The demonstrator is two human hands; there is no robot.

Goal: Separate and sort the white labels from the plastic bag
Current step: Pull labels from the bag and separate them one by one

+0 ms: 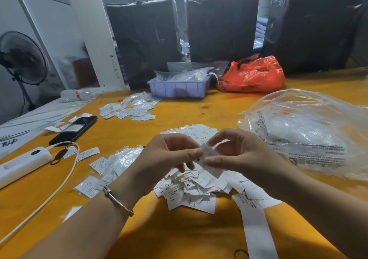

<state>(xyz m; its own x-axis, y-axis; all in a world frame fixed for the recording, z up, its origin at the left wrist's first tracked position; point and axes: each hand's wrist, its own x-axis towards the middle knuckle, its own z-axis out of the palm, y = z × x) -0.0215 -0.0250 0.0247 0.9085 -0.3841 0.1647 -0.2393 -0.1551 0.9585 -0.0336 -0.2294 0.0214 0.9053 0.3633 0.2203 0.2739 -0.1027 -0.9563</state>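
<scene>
Both hands met above the worktop [139, 228], left hand [169, 155] and right hand [239, 153] each pinching the same small white label [208, 153] between thumb and fingers, palms turned inward. Directly beneath lay a heap of loose white labels [191, 191], some marked S, M, XS. The clear plastic bag [310, 131] sat just right of the right hand. Smaller label piles lay to the left.

Yellow table [123, 131] carrying loose white labels [191, 187], clear plastic bag [306, 131], red bag [254, 75], lilac tray [179, 89], black phone [75, 128], white power bank [22, 165], long paper strip [256, 228].
</scene>
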